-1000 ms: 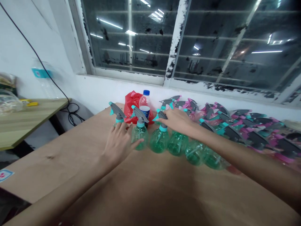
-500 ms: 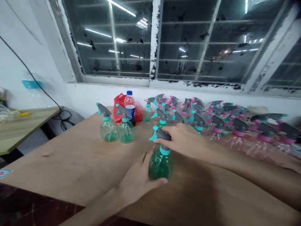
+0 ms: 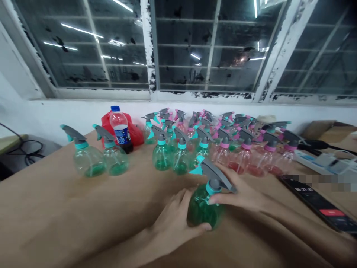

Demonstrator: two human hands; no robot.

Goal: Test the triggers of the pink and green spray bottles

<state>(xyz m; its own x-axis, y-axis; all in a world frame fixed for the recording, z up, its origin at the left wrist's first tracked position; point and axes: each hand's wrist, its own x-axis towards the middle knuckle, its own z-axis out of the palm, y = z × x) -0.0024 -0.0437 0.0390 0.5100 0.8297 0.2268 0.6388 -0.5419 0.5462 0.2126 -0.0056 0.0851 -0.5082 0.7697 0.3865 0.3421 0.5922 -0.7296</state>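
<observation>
A green spray bottle [image 3: 205, 208] with a grey and turquoise trigger head is held between both hands near the front of the table. My left hand [image 3: 175, 217] wraps the round body from the left, its thumb low on the front. My right hand [image 3: 237, 190] grips the bottle from the right, just below the spray head, with the thumb at the neck and the other fingers hidden behind. Behind it stand a green spray bottle [image 3: 180, 160] and another green one [image 3: 161, 156], both upright. Two more, a left one [image 3: 89, 162] and its neighbour [image 3: 115, 160], stand apart at the left.
Several pink spray bottles [image 3: 242, 158] stand in rows at the back right. A soda bottle [image 3: 119, 128] stands before a red plastic bag [image 3: 135, 132]. To the right lie a phone [image 3: 315, 201], a white power strip [image 3: 309, 160] and a cardboard box [image 3: 327, 130].
The view has swung right, bringing the phone, power strip and box into sight. My right hand has moved from the spray head down to the neck. My left hand keeps its hold.
</observation>
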